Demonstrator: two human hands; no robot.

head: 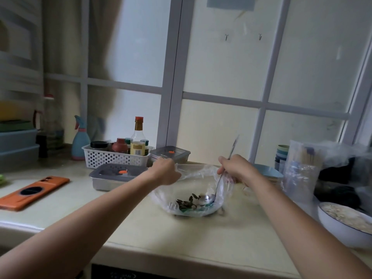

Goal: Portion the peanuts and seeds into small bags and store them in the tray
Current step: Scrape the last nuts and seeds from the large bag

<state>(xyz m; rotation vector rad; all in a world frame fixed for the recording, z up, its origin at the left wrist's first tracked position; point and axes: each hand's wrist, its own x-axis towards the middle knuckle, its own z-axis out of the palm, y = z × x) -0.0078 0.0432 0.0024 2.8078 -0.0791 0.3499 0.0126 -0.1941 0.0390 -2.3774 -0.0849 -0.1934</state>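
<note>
A clear plastic bag (pixel 193 178) stands open on the counter with dark striped seeds (pixel 187 201) at its bottom. My left hand (pixel 165 171) grips the bag's left rim and holds it open. My right hand (pixel 235 168) grips the handle of a metal spoon (pixel 209 197), whose bowl is down inside the bag beside the seeds. A white bowl (pixel 342 232) of pale peanuts sits at the right edge. A lidded steel tray (pixel 112 181) lies behind and left of the bag.
A second lidded tray (pixel 171 155) and a white basket (pixel 112 158) of bottles stand by the window. An orange phone (pixel 32 193) lies at the left. Plastic bags (pixel 302 174) and stacked cups (pixel 281 156) crowd the right. The counter's front edge is near me.
</note>
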